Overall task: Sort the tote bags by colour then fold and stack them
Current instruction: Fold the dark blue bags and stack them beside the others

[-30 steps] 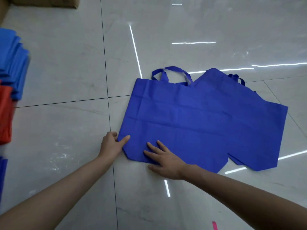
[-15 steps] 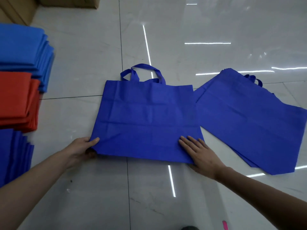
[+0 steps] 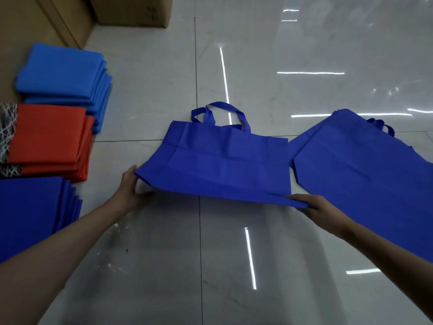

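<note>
Bag in hand: a royal-blue, rectangular fabric tote bag [image 3: 222, 165] lay spread on the glossy grey tiled floor [image 3: 164, 266], its two loop handles pointing away from the person and its near edge raised off the tiles.
Left hand: the left hand [image 3: 131, 191] gripped the bag's near-left corner, fingers curled beneath the cloth.
Right hand: the right hand [image 3: 314, 207] pinched the near-right corner, thumb on top of the fabric.
Unfolded pile: more flat royal-blue tote bags [image 3: 365, 184] lay just right of the held bag, slightly askew.
Folded stacks: along the left sat a stack of folded light-blue bags [image 3: 61, 71], then a folded orange-red stack [image 3: 49, 137], then a folded royal-blue stack [image 3: 30, 207] nearest the person.
Background: brown cardboard boxes [image 3: 131, 10] stood at the far left.
</note>
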Motion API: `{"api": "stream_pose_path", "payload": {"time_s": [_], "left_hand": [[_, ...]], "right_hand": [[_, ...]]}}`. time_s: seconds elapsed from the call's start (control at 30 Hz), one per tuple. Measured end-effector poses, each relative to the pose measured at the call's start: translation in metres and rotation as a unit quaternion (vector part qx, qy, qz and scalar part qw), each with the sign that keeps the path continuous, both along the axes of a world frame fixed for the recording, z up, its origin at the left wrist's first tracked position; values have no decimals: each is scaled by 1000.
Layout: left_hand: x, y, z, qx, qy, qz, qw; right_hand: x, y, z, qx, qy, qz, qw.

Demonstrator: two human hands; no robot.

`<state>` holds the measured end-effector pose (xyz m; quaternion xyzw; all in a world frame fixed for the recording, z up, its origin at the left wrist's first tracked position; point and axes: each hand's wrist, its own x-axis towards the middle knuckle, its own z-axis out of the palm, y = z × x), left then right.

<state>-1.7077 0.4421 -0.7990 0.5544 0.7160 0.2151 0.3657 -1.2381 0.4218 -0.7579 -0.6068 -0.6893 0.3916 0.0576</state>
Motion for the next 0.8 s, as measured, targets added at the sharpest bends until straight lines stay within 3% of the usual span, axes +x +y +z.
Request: {"api": "stream_pose_path", "payload": {"time_s": [0.13, 0.23, 0.4, 0.53, 0.63, 0.8], "left_hand": [[29, 23, 21, 39, -108, 60, 992], [49, 32, 40, -11, -205, 108, 973], [40, 8, 33, -76, -146, 77, 983], [31, 1, 30, -75, -160, 98, 979], [27, 5, 22, -59, -114, 97, 987], [34, 14, 9, -24, -65, 183, 981]], "right_hand": [[7, 8, 4, -70, 13, 1, 997], [13, 7, 2, -90, 15, -8, 996], [12, -1, 6, -100, 168, -114, 974], [10, -3, -4, -114, 140, -112, 977], [2, 1, -16, -82, 153, -203, 964], [-24, 11, -28, -8, 162, -342, 926]]}}
